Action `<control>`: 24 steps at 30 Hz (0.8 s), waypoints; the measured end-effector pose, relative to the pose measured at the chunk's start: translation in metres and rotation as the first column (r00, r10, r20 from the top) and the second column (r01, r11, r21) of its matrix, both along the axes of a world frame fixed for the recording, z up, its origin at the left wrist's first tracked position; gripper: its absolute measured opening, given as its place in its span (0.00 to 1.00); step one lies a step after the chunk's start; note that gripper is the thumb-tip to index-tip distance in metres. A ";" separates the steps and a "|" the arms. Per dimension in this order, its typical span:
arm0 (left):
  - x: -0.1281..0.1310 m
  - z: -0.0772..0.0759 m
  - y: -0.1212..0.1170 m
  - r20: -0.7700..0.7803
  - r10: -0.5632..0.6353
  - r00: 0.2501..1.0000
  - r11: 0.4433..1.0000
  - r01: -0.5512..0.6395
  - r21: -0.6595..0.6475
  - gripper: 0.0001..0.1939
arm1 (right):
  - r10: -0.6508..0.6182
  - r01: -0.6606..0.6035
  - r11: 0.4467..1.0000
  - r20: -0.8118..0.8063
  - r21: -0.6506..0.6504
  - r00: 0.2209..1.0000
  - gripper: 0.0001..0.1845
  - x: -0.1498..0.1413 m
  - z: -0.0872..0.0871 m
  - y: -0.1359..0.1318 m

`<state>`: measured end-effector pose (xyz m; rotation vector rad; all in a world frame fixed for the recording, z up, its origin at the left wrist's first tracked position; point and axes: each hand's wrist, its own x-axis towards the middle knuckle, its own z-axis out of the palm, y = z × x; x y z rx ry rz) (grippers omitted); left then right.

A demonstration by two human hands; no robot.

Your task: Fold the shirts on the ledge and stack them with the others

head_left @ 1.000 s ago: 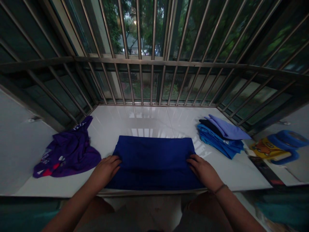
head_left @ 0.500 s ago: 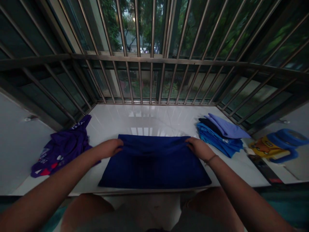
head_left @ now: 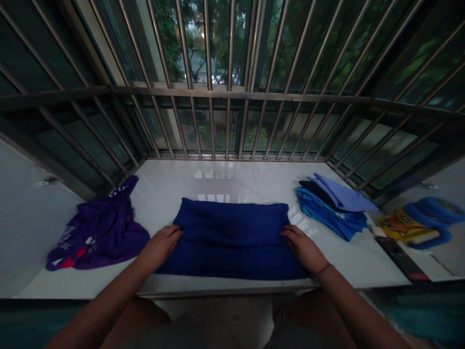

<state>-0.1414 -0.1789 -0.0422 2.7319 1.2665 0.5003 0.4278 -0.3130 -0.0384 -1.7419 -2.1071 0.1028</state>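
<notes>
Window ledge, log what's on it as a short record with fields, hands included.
Surface: glossy white ledge
Centre: dark blue cloth, spread, lightly creased
Hands: left hand at its left edge, right hand at its right
Left: crumpled purple garment
Right: folded stack, lavender piece uppermost
Behind: metal bars

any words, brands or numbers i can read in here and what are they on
No text reads clearly.
Purple cloth: white lettering near its top corner and left edge, too blurred to read.
Yellow and blue container: a small mark on the front, too small to read.
Bright blue cloth in the pile: a whitish mark, unclear if lettering.
Dark blue cloth: none visible.
</notes>
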 end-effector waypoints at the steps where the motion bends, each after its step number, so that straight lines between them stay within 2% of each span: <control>1: -0.004 -0.011 -0.009 0.007 0.013 1.000 1.000 -0.013 0.009 0.19 | 0.017 -0.017 1.000 0.005 -0.004 1.000 0.21 0.002 -0.012 -0.008; 3: -0.011 -0.025 -0.021 0.014 0.033 0.999 0.999 -0.034 0.040 0.21 | 0.008 -0.009 1.000 0.016 0.017 1.000 0.22 0.006 -0.027 -0.021; 6: -0.019 -0.032 -0.033 0.046 0.059 0.997 0.995 -0.062 0.072 0.21 | -0.041 0.039 0.998 0.038 0.055 0.998 0.25 0.009 -0.031 -0.034; 9: -0.018 -0.029 -0.036 0.093 0.085 0.992 0.994 -0.091 0.060 0.21 | -0.090 0.084 0.994 0.069 0.076 0.994 0.26 0.009 -0.024 -0.037; 11: -0.010 -0.019 -0.028 0.142 0.107 0.984 0.992 -0.114 0.044 0.21 | -0.112 0.105 0.990 0.076 0.094 0.991 0.26 0.005 -0.016 -0.030; 15: 0.028 0.007 0.015 0.160 0.124 0.979 0.992 -0.123 -0.016 0.22 | -0.137 0.126 0.984 0.080 0.124 0.987 0.25 -0.015 0.003 0.015; 17: 0.053 0.013 0.043 0.103 0.168 0.981 0.984 -0.161 -0.071 0.24 | -0.133 0.128 0.990 0.110 0.054 0.985 0.28 -0.031 0.009 0.046; 19: 0.077 0.011 0.065 0.053 0.217 0.975 0.972 -0.210 -0.108 0.23 | -0.141 0.156 0.984 0.160 -0.086 0.977 0.31 -0.047 0.010 0.075; 21: 0.096 0.001 0.081 0.037 0.254 0.966 0.962 -0.249 -0.116 0.22 | -0.179 0.220 0.955 0.202 -0.201 0.963 0.33 -0.058 0.006 0.096; 24: 0.107 -0.014 0.093 0.043 0.340 0.939 0.936 -0.334 -0.109 0.23 | -0.272 0.325 0.912 0.227 -0.248 0.935 0.34 -0.061 -0.005 0.111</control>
